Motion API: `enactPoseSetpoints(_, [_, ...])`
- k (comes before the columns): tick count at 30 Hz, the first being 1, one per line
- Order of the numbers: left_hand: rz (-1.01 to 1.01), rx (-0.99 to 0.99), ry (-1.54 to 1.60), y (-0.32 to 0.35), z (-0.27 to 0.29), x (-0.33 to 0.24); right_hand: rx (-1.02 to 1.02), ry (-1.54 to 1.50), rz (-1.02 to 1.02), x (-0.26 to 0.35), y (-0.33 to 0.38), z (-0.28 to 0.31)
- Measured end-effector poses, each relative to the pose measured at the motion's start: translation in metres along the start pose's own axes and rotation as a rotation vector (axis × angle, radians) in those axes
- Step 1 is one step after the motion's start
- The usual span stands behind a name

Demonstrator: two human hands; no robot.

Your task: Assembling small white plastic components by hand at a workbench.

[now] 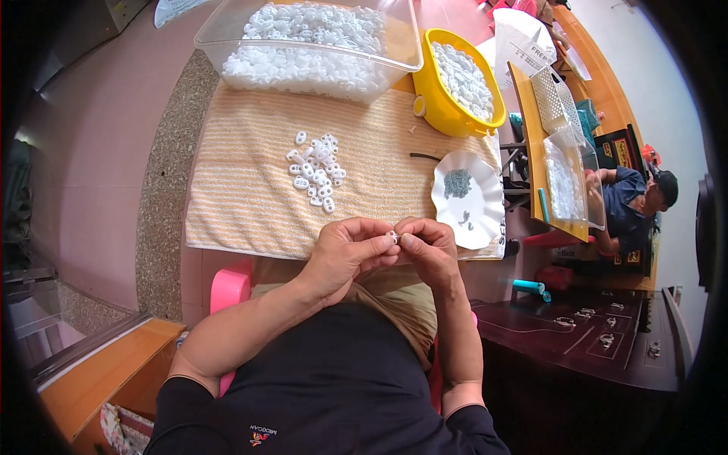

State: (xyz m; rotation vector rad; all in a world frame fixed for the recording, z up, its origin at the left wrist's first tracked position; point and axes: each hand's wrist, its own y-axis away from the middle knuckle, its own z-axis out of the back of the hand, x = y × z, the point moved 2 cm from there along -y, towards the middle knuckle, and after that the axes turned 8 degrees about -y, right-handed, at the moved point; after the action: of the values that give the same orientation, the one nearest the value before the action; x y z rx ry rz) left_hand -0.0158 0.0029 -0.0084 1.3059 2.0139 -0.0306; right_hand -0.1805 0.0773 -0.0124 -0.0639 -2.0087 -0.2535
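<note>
Close to the towel's near edge, my left hand [341,250] pinches a small white plastic piece [393,236] between thumb and fingers. My right hand [431,249] meets it there, thumb and forefinger closed at the piece's right side; whatever they grip is too small to make out. A loose pile of similar white oval two-holed pieces [317,168] lies beyond my left hand. To the right of my hands sits a white wavy-rimmed plate [482,193], carrying a heap of tiny dark grey parts [457,183] and a few strays nearer me.
A clear plastic bin [303,47] full of white pieces stands at the back of the striped towel [250,152], beside a yellow basin [426,98] holding more. A short black stick [425,156] lies by the plate. At right, a person [633,199] sits at another table.
</note>
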Motion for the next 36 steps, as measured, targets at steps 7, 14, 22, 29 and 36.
enactPoseSetpoints(7, [0.008, 0.000, -0.006, 0.000, -0.001, 0.000, -0.006, 0.002, -0.022, 0.001, 0.000, 0.000])
enactPoseSetpoints(14, [0.015, -0.002, -0.029, 0.000, -0.001, -0.001, 0.006, 0.051, 0.008, 0.001, -0.001, -0.001])
enactPoseSetpoints(22, [0.007, -0.013, -0.065, 0.000, 0.001, 0.000, 0.031, 0.171, 0.056, 0.004, -0.001, -0.003])
enactPoseSetpoints(29, [-0.058, -0.048, -0.171, 0.000, 0.001, 0.000, 0.023, 0.276, 0.096, 0.005, -0.001, -0.005])
enactPoseSetpoints(36, [-0.118, -0.037, -0.253, -0.003, 0.004, 0.004, 0.036, 0.423, 0.142, 0.012, 0.001, -0.009])
